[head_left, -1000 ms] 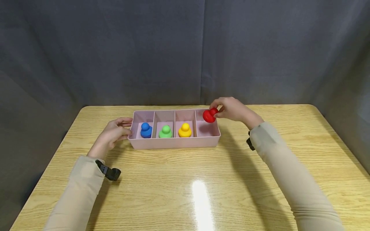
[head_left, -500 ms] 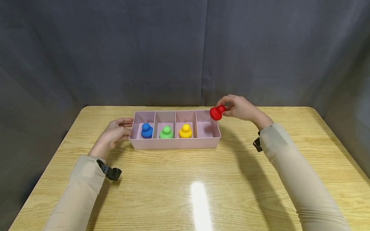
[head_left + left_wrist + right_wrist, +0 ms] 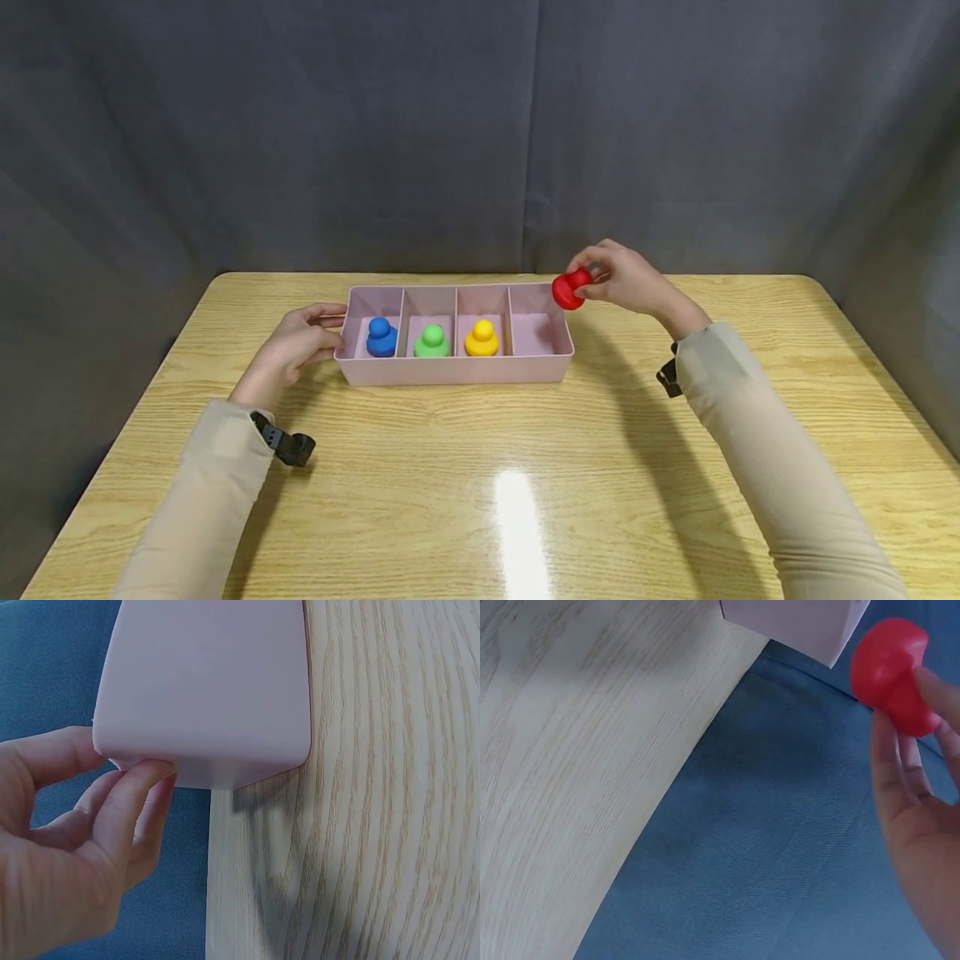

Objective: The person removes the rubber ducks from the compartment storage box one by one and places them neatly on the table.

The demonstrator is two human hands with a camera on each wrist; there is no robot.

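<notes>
While the right hand (image 3: 626, 279) pinches the red piece (image 3: 570, 289) between thumb and fingertips, it has carried this piece out of the pink tray (image 3: 453, 369): one second ago the piece hung over the rightmost compartment, and now it is in the air just past the tray's far right corner, a little higher than the rim. In the right wrist view the red piece (image 3: 891, 675) shows its round cap turned sideways, the fingers (image 3: 901, 761) are curled round its narrower part, and the corner of the tray (image 3: 795, 622) is close beside it but not touching.

The rightmost compartment is empty now. I judge from this that the piece is being taken out, not put in, and the lifting step seems finished.

The left hand (image 3: 298, 346) has not moved during this time. It holds the left end wall of the tray; in the left wrist view its fingertips (image 3: 146, 776) press the lower edge of the tray (image 3: 206, 682), so the tray stays in place on the wooden table (image 3: 525, 467).

The blue piece (image 3: 382, 337), the green piece (image 3: 432, 341) and the yellow piece (image 3: 482, 338) stand upright, each in its own compartment, as before.
</notes>
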